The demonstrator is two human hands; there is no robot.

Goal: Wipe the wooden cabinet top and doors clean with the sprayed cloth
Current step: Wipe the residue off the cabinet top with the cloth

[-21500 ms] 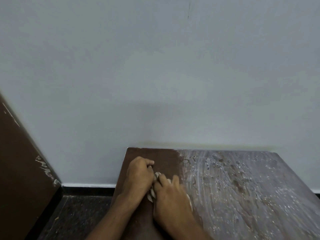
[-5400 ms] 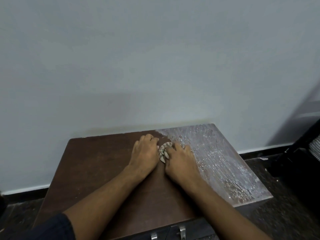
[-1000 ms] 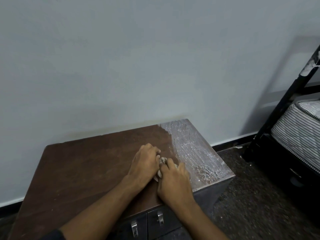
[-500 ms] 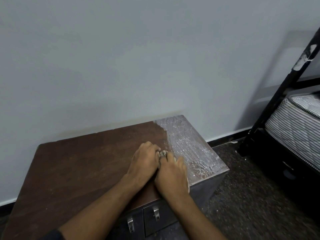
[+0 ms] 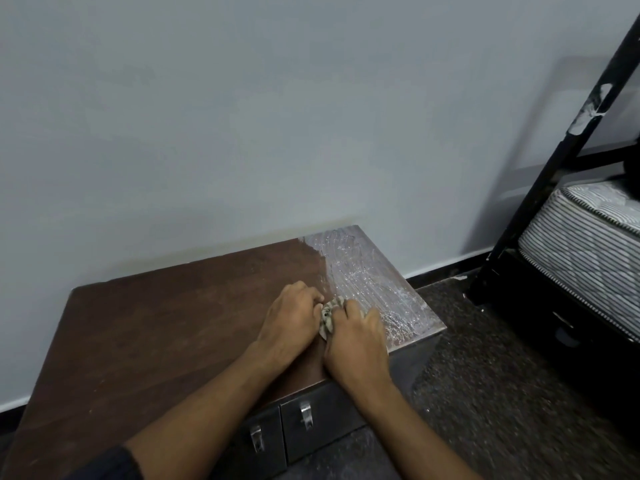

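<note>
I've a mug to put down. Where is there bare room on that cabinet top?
The dark wiped stretch of the cabinet top, from its left edge to the left hand, is bare. Both hands, left and right hand, crowd the cloth; beyond lies the wet streaked strip.

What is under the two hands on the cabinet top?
A bunched cloth shows between the left hand and right hand, pressed on the cabinet top. How far it spreads beneath the palms is covered.
</note>
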